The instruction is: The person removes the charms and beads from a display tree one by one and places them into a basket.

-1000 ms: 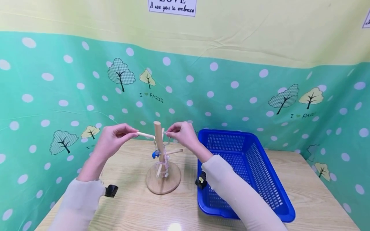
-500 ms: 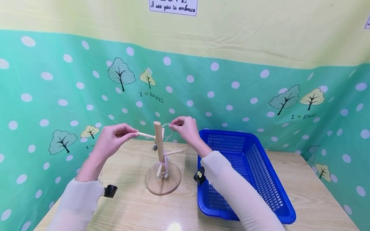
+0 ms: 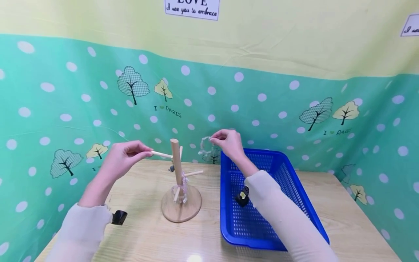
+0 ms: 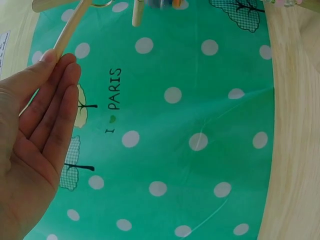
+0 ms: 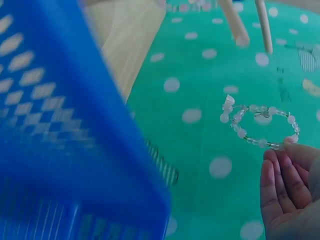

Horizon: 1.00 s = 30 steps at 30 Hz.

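A wooden bracelet stand has an upright post (image 3: 176, 163), several side pegs and a round base (image 3: 168, 211). My left hand (image 3: 121, 158) pinches the tip of its upper left peg (image 3: 161, 154) between thumb and fingertips. To the right of the post, in the air, my right hand (image 3: 230, 143) pinches a bracelet (image 5: 262, 143) of clear and pale beads, which hangs as a loop with a small cluster at one end. A dark charm (image 3: 171, 168) dangles beside the post, and pinkish beads (image 3: 184, 187) hang on a lower peg.
A blue plastic basket (image 3: 224, 203) with slotted walls stands on the table right of the stand, under my right forearm. Behind the wood-grain table (image 3: 137, 233) hangs a green and yellow printed cloth (image 3: 111, 91).
My right hand has moved right and slightly up, taking the clear-beaded bracelet away from the stand. The left hand keeps its pinch on the peg.
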### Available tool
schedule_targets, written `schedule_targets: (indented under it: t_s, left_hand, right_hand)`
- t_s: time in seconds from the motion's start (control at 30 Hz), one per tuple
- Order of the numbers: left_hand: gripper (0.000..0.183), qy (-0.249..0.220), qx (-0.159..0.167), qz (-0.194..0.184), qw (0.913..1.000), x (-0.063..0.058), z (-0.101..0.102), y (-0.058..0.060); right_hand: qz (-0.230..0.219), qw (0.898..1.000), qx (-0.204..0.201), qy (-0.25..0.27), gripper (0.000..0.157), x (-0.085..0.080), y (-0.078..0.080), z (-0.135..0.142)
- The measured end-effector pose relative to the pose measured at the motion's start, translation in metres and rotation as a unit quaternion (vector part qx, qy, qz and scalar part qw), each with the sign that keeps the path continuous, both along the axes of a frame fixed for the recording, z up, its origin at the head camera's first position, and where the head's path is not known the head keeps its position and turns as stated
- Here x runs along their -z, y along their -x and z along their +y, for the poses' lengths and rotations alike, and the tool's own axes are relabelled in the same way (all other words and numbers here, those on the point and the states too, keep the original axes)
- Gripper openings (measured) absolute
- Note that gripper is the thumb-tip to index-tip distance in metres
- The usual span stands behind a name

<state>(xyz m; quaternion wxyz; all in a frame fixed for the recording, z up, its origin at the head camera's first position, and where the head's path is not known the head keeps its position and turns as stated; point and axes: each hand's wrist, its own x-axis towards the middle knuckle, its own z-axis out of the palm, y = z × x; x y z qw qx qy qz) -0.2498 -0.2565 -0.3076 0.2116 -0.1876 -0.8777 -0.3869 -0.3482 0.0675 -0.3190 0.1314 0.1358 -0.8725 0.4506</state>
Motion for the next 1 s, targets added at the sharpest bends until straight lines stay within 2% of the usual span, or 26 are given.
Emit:
schedule_targets:
  t_s: [0.13, 0.37, 0.67, 1.0]
  left_hand:
    - [0.004, 0.006, -0.005, 0.001, 1.0000, -0.003, 0.000, 0.003]
    - [0.004, 0.011, -0.005, -0.010, 0.9999, -0.004, 0.000, 0.002]
    - [0.003, 0.018, 0.002, -0.006, 0.9998, 0.005, -0.002, -0.006]
    - [0.003, 0.015, 0.005, 0.005, 0.9999, 0.001, -0.001, 0.000]
  right_hand:
    - [0.003, 1.000, 0.022, -0.004, 0.014, -0.001, 0.003, 0.024]
    - [-0.002, 0.999, 0.034, -0.008, 0.015, 0.004, 0.003, 0.057]
    - [-0.024, 0.998, 0.051, -0.037, 0.014, 0.029, -0.007, 0.091]
    - [-0.030, 0.995, 0.073, -0.061, 0.015, 0.047, -0.001, 0.118]
